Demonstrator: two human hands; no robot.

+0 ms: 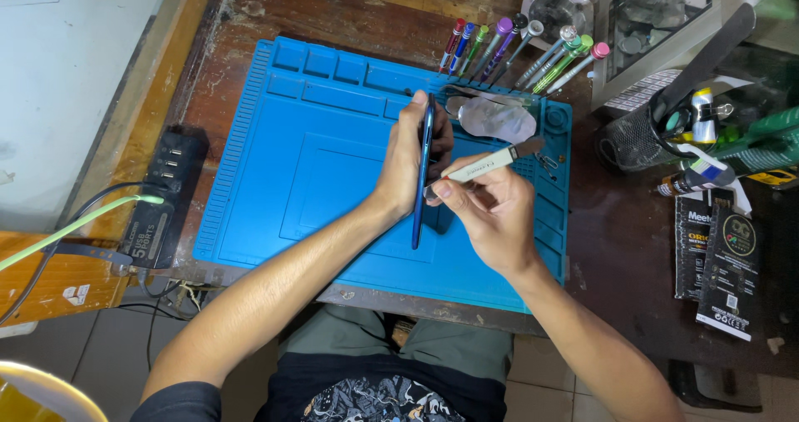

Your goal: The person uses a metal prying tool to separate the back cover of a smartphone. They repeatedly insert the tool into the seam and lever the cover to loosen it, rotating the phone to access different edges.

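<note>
The left hand [408,160] holds a blue phone [423,172] on its edge above the middle of a blue work mat [291,181], fingers wrapped over the far side and thumb on the near side, so the slim body stands upright between them. The right hand [491,214] sits just right of the phone, its thumb and forefinger pinching a white flat-handled tool [487,164] whose near end meets the phone's right edge while its far metal end points up and to the right. The mat lies on a worn wooden table [349,14]. Beyond the mat's far edge a row of coloured screwdrivers [516,52] lies fanned out, and a grey pouch [495,121] rests in the mat's far right corner. A black power strip [162,197] sits at the left, and a mesh tool holder [641,135] stands at the right.
</note>
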